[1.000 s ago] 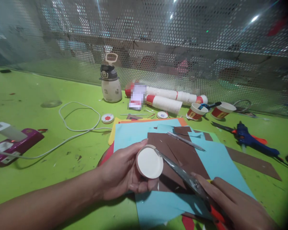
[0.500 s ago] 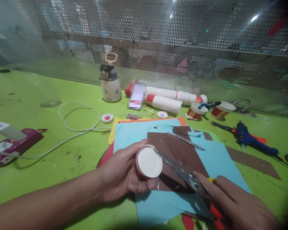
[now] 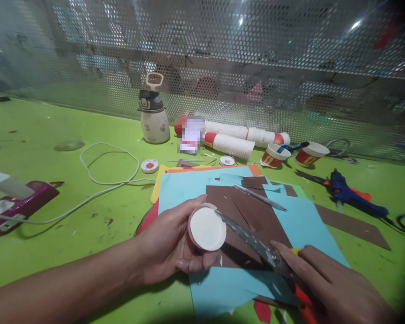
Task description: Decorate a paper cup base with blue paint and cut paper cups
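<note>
My left hand [image 3: 175,245] is wrapped round a shallow white paper cup base [image 3: 208,228], its round flat face turned toward me. In my right hand [image 3: 327,274] is a pair of scissors [image 3: 261,246] with red-orange and yellow handles. The tips of the blades touch the upper right rim of the cup piece. Beneath both hands lie light blue paper [image 3: 222,288] and a brown sheet [image 3: 266,216]. A silver pen-like craft knife [image 3: 260,197] rests on the sheets.
Behind the paper are stacked paper cups [image 3: 231,145], a phone [image 3: 191,135] and a bottle [image 3: 154,121]. A blue glue gun [image 3: 344,191] lies at the right, past two cut cups [image 3: 275,156]. A purple power strip [image 3: 30,204] with a white cable sits at the left.
The view has shifted slightly, so everything sits a little further left. My left hand still holds the cup piece, and the scissor tips stay at its rim.
</note>
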Available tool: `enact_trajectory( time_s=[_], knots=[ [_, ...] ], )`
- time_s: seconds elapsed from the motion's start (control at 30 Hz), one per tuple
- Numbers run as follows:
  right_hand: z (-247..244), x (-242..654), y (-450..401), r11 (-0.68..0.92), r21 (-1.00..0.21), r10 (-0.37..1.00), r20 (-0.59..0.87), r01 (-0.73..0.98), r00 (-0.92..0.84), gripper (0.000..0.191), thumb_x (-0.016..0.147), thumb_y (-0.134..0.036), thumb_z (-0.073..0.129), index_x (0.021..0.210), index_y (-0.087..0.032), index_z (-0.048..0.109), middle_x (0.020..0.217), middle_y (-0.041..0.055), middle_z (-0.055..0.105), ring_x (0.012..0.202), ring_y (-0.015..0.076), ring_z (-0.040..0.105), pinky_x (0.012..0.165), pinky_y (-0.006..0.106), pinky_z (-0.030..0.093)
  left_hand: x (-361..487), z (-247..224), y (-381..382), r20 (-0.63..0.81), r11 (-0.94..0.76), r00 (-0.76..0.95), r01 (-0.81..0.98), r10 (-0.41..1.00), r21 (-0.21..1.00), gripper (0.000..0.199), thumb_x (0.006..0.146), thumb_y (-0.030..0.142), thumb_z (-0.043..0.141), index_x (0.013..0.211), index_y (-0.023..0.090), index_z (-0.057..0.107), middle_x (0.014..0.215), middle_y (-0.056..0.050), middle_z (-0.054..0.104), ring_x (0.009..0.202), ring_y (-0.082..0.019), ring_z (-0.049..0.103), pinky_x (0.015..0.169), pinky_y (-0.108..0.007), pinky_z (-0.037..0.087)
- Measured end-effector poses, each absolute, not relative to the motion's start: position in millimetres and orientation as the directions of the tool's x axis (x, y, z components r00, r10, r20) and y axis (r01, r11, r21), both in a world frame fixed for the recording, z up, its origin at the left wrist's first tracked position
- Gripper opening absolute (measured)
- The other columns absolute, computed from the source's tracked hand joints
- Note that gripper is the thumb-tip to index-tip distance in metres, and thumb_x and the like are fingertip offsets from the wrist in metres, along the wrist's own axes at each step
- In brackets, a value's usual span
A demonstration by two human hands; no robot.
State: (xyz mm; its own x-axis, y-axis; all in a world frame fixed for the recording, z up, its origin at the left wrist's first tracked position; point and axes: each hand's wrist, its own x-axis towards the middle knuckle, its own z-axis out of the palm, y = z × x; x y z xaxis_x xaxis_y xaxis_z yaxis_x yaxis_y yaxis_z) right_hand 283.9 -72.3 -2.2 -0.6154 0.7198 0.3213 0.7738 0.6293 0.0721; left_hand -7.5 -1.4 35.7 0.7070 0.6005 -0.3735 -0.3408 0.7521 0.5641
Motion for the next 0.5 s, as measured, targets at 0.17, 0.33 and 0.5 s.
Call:
enact_trajectory(
  time_s=[0.17, 0.33, 0.5],
  knots=[
    [-1.8, 284.5, -73.4, 0.631, 0.019, 0.737, 0.299, 0.776, -0.606, 0.05, 0.09, -0.023, 0.052, 0.138, -0.01, 0.046, 0.08, 0.0046, 0.051, 0.058, 0.0163, 0.055, 0.05, 0.026, 0.04, -8.6, 36.3, -3.4, -0.367, 0.734, 0.713, -0.302, 0.597, 0.608, 0.053, 0.099, 0.05, 0.03, 0.08, 0.012, 0.063, 0.051, -0.007, 0.061, 0.031, -0.007, 0.037, 0.031, -0.018, 0.015],
    [2.0, 291.4, -70.2, 0.607, 0.115, 0.737, 0.289, 0.786, -0.611, 0.051, 0.092, -0.015, 0.045, 0.143, -0.012, 0.042, 0.079, 0.0038, 0.049, 0.055, 0.0155, 0.051, 0.049, 0.027, 0.037, -10.6, 36.4, -1.4, -0.383, 0.744, 0.713, -0.288, 0.587, 0.603, 0.052, 0.099, 0.051, 0.031, 0.082, 0.013, 0.064, 0.051, -0.006, 0.061, 0.032, -0.008, 0.039, 0.032, -0.018, 0.015],
    [-3.5, 303.2, -67.5, 0.505, 0.009, 0.83, 0.268, 0.863, -0.488, 0.047, 0.094, -0.015, 0.038, 0.141, -0.019, 0.043, 0.085, 0.0056, 0.056, 0.062, 0.0179, 0.059, 0.054, 0.028, 0.046, -12.0, 34.7, 1.5, -0.367, 0.726, 0.711, -0.29, 0.599, 0.623, 0.049, 0.095, 0.052, 0.035, 0.091, 0.013, 0.064, 0.053, -0.006, 0.062, 0.034, -0.008, 0.043, 0.031, -0.016, 0.019]
  ],
)
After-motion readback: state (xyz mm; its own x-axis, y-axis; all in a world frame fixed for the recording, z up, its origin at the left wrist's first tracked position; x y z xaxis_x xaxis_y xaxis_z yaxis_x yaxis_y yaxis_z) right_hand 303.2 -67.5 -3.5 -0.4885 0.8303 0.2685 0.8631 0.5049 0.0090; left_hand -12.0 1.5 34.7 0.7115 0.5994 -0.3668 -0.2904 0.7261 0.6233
